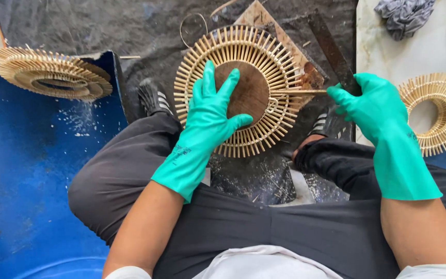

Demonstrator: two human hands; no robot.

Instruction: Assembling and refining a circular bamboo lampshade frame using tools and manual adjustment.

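Gloves of green rubber covered both hands. No package, label or sign could be made out; the nearest thing to one was a faint dark mark on the cuff of the left glove, too small to tell.

The left hand (210, 111) lay spread, palm down, fingers splayed over the round wooden disc (251, 93) at the middle of a bamboo stick wheel (241, 90). That wheel rested on a dark sheet (130, 26) on the floor, between the person's two black shoes and just ahead of the knees. It was a flat ring of pale, thin sticks fanning outward like sun rays, bound by rings of the same pale colour, with the brown disc filling its centre.

The right hand (370, 106) was closed, pinching one end of a single thin stick (300, 91) that ran level to the wheel's right edge.

A stack of like wheels (52, 75) sat on the rim of a blue tub (21, 170) at the left. Another wheel with an open centre (440, 111) lay at the right on a pale slab (419, 57), near a crumpled grey cloth (403, 15). A flat wooden board (305, 67) lay under the middle wheel.
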